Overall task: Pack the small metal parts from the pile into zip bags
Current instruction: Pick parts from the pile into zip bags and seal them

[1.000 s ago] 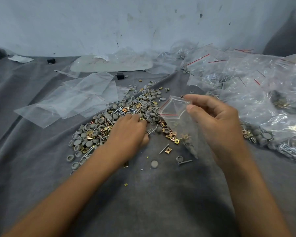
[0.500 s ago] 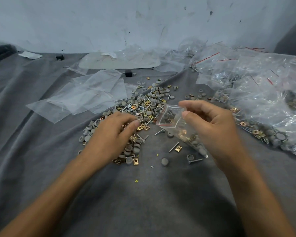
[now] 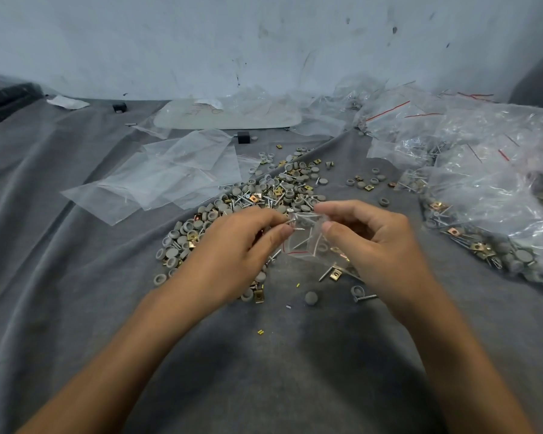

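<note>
Grey cloth (image 3: 264, 371), left fingers (image 3: 275, 238) pinching screws (image 3: 291, 222), right fingers (image 3: 337, 229) pinching zip bag (image 3: 304, 244)

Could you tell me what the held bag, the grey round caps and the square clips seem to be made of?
The zip bag: thin clear plastic film, see-through, glossy and creased. The round caps: matte grey, probably plastic or rubber; the look leaves it open. The square clips: shiny yellow-gold, likely plated or brass-like metal.
</note>
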Demonstrator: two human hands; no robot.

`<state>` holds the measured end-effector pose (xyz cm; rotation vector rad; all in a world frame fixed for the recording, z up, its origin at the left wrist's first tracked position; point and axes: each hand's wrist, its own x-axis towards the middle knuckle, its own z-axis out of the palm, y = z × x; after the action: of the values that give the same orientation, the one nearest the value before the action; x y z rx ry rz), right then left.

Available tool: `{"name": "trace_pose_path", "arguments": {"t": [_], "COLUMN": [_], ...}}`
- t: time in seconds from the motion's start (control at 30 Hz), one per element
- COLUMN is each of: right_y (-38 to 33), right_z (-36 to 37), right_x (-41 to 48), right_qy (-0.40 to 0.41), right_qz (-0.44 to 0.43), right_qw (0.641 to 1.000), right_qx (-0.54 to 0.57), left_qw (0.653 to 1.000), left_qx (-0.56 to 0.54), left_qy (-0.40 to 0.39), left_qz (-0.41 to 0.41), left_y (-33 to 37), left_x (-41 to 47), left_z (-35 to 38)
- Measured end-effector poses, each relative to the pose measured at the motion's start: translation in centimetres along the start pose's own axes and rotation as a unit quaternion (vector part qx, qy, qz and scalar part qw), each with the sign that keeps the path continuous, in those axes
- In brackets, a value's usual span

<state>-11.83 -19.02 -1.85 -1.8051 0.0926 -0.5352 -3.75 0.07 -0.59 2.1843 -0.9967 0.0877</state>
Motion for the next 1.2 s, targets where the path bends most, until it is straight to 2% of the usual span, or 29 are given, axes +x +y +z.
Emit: {"name": "trace_pose_path", "arguments": {"t": [0.17,0.53,0.67,1.0,1.13,1.2], "right_y": [0.0,0.2,0.2,0.3,0.1,-0.1], "right_z": [0.0,-0.1,-0.2,-0.3,-0.3,-0.3], "right_x": [0.0,0.1,0.1,0.0,0.0,0.1], "right_qy": [0.0,-0.001,-0.003,-0.003,-0.003,0.001], "right_qz": [0.0,-0.005,-0.003,-0.001,-0.002,-0.003], "right_qw": [1.0,1.0,1.0,1.0,1.0,1.0], "right_qx": [0.004,-0.002,0.001,-0.001,-0.001,0.002], "left_qw": [0.998,0.996,0.997,1.0,0.995,0.992], "left_qx": [0.052,0.074,0.056,0.012,-0.088,-0.12], "left_qy": [-0.03,-0.032,-0.046,0.006,0.001,-0.021], "left_qz": [0.023,0.041,0.034,0.013,-0.039,-0.033], "left_y": [0.4,0.9,1.0,0.7,0.2,0.2], "left_x": [0.0,-0.1,-0.2,0.1,0.4,0.4], "left_z": [-0.1,-0.4,-0.2,0.4,0.6,0.4]}}
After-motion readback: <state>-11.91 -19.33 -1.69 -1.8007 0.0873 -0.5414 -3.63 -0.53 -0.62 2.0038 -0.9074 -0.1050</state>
